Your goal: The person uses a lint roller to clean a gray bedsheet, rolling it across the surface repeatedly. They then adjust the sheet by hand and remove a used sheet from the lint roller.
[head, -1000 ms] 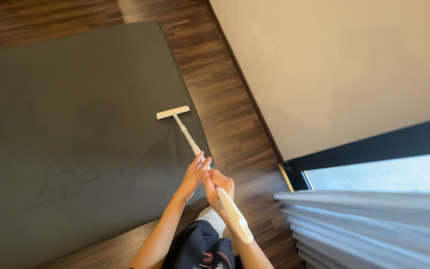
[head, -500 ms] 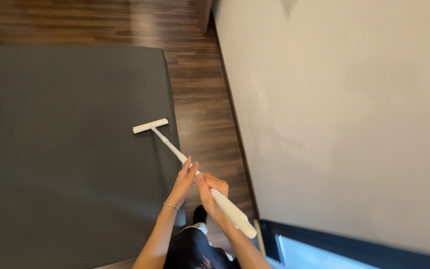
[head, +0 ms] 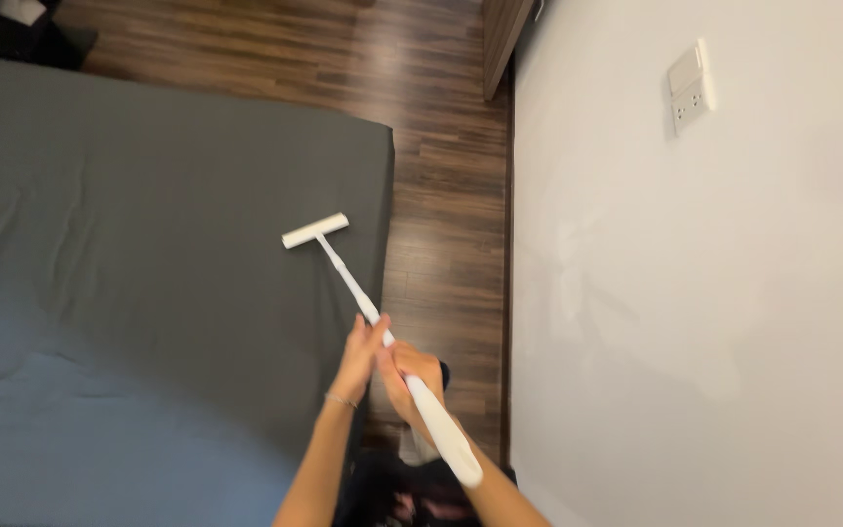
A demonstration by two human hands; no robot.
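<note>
Dark wood plank flooring (head: 441, 185) runs along a pale wall (head: 695, 312) on the right, and a wide mattress covered in a dark grey sheet (head: 129, 254) fills the left of the view. Both hands are wrapped around the long white handle of a roller tool (head: 363, 303), which slants from the lower middle of the frame up and left onto the bed. The right hand (head: 412, 379) is closed fully around the thicker white grip, fingers curled tight with the butt of the handle sticking out below it toward the person's body. The left hand (head: 361, 353) sits just above it on the thin shaft, touching the right hand; its fingers look laid along the shaft and loosely folded rather than clenched, though motion blur makes the exact curl hard to read. A thin bracelet (head: 340, 400) circles the left wrist. The tool's short white crossbar head (head: 315, 230) lies flat on the sheet, near the mattress's right edge and below its far right corner. Between that edge and the wall lies a narrow strip of bare floor. A white wall socket (head: 689, 86) sits high on the wall, and a wooden door edge (head: 500, 39) stands at the top. Leftward, the sheet stretches broad and open, with soft wrinkles toward the lower left.
</note>
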